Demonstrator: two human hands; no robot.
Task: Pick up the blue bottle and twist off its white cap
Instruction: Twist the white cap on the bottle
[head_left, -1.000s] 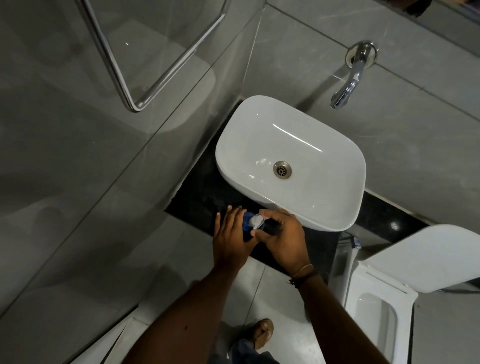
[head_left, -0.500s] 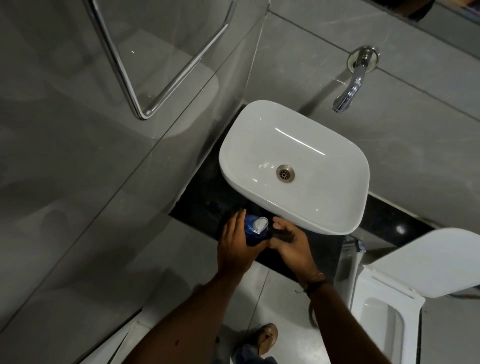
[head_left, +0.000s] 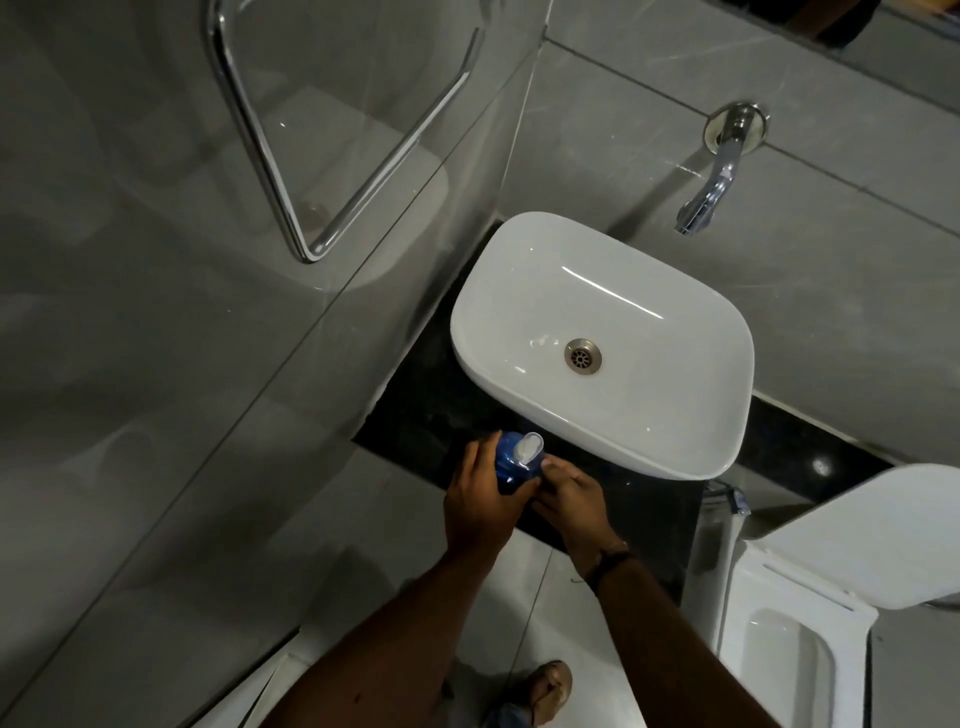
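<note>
Now the left hand (head_left: 480, 501) wraps the blue bottle (head_left: 509, 467) to steady it — right hand (head_left: 569, 493), fingers curled at its side, sits below the white cap (head_left: 529, 448), apparently regripping.

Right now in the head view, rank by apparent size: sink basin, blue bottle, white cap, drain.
1. sink basin
2. blue bottle, partly hidden by the left hand
3. white cap and drain: look alike, and the cap is nearer, so unranked.

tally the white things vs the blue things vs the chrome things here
white: 3 - basin, cap, toilet
blue: 1 - bottle
chrome: 3 - tap, drain, wall rail
total: 7
</note>
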